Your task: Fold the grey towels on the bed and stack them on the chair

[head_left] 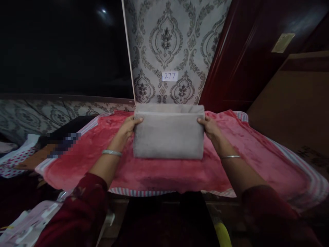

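A plain grey rectangular fabric box is held up in front of me, its long side facing me and a paler band along its top. At its left end, my left hand grips the edge, thumb on the front face and fingers behind. My right hand holds the opposite end in the same way. Behind and beneath the box spreads a red-pink plush blanket with a striped border. Whether the box's lower edge rests on the blanket or hangs just above it, I cannot tell.
A large dark screen stands at the back left. Patterned wallpaper bears a paper label reading 277. To the right are a dark red glossy panel and a cardboard box. A polka-dot cloth lies at far left.
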A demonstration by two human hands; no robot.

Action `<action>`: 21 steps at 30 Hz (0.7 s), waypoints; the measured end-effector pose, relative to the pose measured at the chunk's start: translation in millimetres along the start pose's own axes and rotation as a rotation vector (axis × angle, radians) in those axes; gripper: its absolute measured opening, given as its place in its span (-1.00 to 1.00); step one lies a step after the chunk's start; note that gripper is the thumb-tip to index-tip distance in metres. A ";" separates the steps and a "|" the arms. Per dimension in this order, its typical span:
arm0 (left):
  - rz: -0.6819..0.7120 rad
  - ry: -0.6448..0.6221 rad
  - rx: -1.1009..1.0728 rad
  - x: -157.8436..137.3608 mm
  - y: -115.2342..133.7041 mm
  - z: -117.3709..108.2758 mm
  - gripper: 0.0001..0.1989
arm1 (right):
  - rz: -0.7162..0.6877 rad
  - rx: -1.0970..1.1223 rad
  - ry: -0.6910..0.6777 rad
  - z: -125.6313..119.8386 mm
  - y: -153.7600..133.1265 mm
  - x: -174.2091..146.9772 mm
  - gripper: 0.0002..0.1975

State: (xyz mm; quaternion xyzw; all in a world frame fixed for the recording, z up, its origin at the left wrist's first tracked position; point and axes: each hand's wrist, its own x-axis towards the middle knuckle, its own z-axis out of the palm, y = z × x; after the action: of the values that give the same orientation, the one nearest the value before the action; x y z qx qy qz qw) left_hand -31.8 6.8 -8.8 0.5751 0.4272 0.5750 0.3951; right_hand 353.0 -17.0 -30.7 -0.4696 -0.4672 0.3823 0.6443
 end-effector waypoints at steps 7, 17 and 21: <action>0.362 -0.005 0.246 10.1 36.8 -19.9 -0.66 | -0.539 -0.200 0.047 -18.8 -21.7 -10.7 -0.67; 0.421 -0.350 0.704 -88.7 -87.9 -53.6 -0.78 | -0.467 -0.545 -0.247 -43.6 93.7 -120.8 -0.79; 0.407 -0.455 0.763 -97.3 -91.3 -75.4 -0.70 | -0.380 -0.606 -0.315 -67.4 98.0 -125.0 -0.78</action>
State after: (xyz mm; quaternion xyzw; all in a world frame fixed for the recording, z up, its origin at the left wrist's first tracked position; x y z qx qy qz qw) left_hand -107.9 -58.5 -124.6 0.8618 0.3892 0.3028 0.1188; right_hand 378.6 -123.9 -163.6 -0.4792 -0.7309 0.1681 0.4560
